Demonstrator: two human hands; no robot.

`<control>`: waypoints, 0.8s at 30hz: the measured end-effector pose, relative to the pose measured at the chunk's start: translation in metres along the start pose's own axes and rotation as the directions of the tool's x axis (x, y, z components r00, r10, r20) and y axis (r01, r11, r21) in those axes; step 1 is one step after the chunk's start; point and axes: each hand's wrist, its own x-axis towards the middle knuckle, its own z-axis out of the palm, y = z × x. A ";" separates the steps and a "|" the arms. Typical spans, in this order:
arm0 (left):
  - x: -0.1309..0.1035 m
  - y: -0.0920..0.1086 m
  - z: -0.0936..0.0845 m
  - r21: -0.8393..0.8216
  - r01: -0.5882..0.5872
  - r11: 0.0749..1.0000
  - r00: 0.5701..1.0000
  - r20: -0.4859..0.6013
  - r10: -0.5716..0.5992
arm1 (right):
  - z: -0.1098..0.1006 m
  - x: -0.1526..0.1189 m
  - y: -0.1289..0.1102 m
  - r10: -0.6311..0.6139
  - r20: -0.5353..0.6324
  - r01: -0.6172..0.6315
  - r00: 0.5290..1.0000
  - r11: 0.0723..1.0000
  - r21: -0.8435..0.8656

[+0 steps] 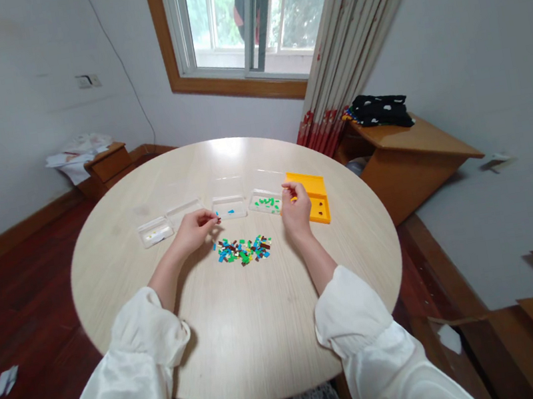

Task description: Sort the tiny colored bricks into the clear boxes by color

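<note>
My left hand (195,231) is closed in a pinch at the left edge of a clear box (238,214) with a few blue pieces in it. Small dark and blue toy bricks (218,218) show at its fingertips. My right hand (297,211) has its fingers curled together between a clear box of green pieces (267,203) and an open yellow box (325,210) with dark bits inside. What its fingers hold, if anything, is too small to make out. A loose pile of mixed toy bricks (243,250), blue, green, brown and white, lies on the table between my forearms.
The round wooden table (248,337) carries another clear box (156,232) with small pale pieces at the left. Behind it stand a window (258,19) and a curtain (344,18). A wooden cabinet (412,163) with black cloth (379,111) is at the right.
</note>
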 end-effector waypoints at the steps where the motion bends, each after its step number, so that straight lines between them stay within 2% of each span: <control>1: 0.000 0.000 0.000 -0.053 0.016 0.998 1.000 -0.019 -0.017 | 0.001 -0.002 -0.001 -0.006 0.021 0.005 1.000 1.000 0.007; 5: 0.000 0.004 0.000 -0.173 0.014 0.985 0.996 -0.082 -0.028 | 0.005 -0.009 -0.005 -0.033 0.107 0.030 0.994 0.999 0.034; 8: -0.002 0.007 0.001 -0.195 -0.011 0.981 0.995 -0.097 -0.008 | 0.010 -0.016 -0.010 -0.064 0.229 0.052 0.971 0.997 0.061; 10: -0.003 0.009 0.002 -0.192 -0.018 0.981 0.997 -0.081 0.003 | 0.015 -0.022 -0.013 -0.116 0.340 0.091 0.933 0.992 0.089; 14: -0.005 0.011 0.005 -0.181 -0.006 0.984 1.000 -0.003 0.006 | 0.023 -0.036 -0.020 -0.227 0.515 0.161 0.827 0.972 0.169; 18: -0.006 0.012 0.008 -0.161 -0.010 0.987 0.998 0.066 0.021 | 0.026 -0.043 -0.024 -0.270 0.575 0.179 0.772 0.961 0.211; 24: -0.007 0.013 0.011 -0.122 -0.032 0.992 0.993 0.110 0.045 | 0.023 -0.045 -0.029 -0.249 0.608 0.153 0.754 0.967 0.206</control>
